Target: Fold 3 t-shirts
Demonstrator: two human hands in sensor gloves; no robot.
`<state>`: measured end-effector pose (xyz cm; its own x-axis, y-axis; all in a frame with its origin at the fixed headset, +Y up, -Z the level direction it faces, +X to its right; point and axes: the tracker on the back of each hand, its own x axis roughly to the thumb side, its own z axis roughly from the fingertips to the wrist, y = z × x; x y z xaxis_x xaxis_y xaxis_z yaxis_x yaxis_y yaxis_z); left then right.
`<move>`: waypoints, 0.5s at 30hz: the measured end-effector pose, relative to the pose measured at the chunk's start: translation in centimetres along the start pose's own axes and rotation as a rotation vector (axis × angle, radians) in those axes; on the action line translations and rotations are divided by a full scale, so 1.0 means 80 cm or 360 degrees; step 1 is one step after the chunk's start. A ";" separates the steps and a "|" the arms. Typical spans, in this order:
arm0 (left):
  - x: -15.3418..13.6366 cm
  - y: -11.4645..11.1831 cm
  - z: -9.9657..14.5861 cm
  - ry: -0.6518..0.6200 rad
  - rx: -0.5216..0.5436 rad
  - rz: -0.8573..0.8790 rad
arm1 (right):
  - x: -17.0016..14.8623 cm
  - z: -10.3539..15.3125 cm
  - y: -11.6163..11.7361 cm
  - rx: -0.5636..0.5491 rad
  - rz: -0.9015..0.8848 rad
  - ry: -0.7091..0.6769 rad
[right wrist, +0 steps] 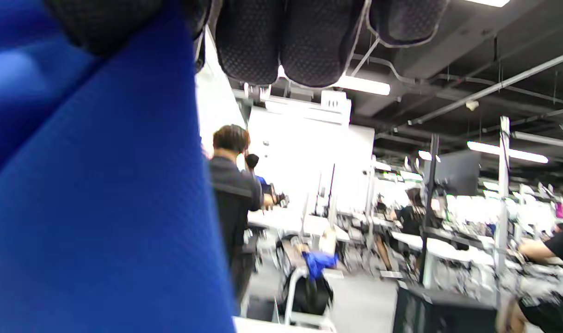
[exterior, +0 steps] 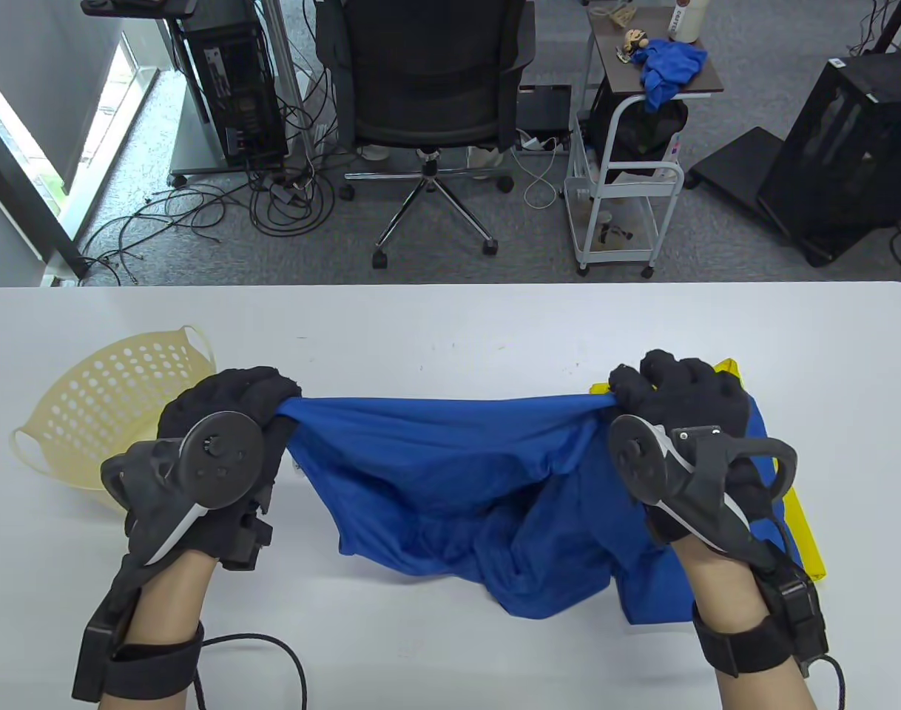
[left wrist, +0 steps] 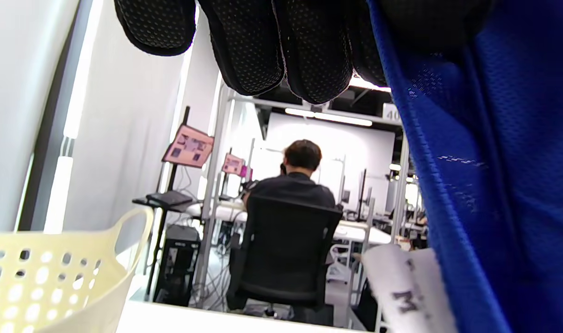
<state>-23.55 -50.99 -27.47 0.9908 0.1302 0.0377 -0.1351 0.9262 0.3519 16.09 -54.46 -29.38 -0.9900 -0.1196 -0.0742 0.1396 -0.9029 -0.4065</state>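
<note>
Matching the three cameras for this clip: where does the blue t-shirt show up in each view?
Table view: blue t-shirt centre, stretched between left hand and right hand.
Left wrist view: right side.
Right wrist view: left side.
Shared landmark: gloved fingers gripping its edge.

Your left hand point(exterior: 225, 418) sits at the left of the scene, fingers curled into a tight fist that grips one end of the blue t-shirt point(exterior: 458, 473). Your right hand point(exterior: 676, 403) is well apart at the right, on about the same line, knuckles pointing far, fingers bunched around the other end. Both forearms come in from the near edge, wrists strapped, backs of the hands facing up. In the left wrist view your curled fingers point(left wrist: 272, 51) hang from the top edge.
</note>
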 end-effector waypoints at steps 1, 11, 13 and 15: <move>0.000 -0.007 0.000 0.0000 -0.0033 -0.0026 | 0.001 0.002 0.020 0.0036 0.0036 0.0018; -0.004 -0.051 0.004 0.0027 -0.0217 -0.0317 | 0.019 0.062 0.134 0.0607 0.0001 -0.0380; -0.012 -0.053 0.004 0.0058 -0.0222 -0.0316 | 0.027 0.072 0.151 0.0721 -0.0044 -0.0498; -0.018 -0.054 0.005 0.0073 -0.0219 -0.0329 | 0.036 0.078 0.164 0.0702 -0.0026 -0.0524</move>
<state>-24.39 -55.35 -28.65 0.9964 -0.0543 -0.0654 0.0673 0.9739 0.2167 15.00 -69.22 -29.27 -0.9553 -0.1633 0.2464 0.1735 -0.9846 0.0205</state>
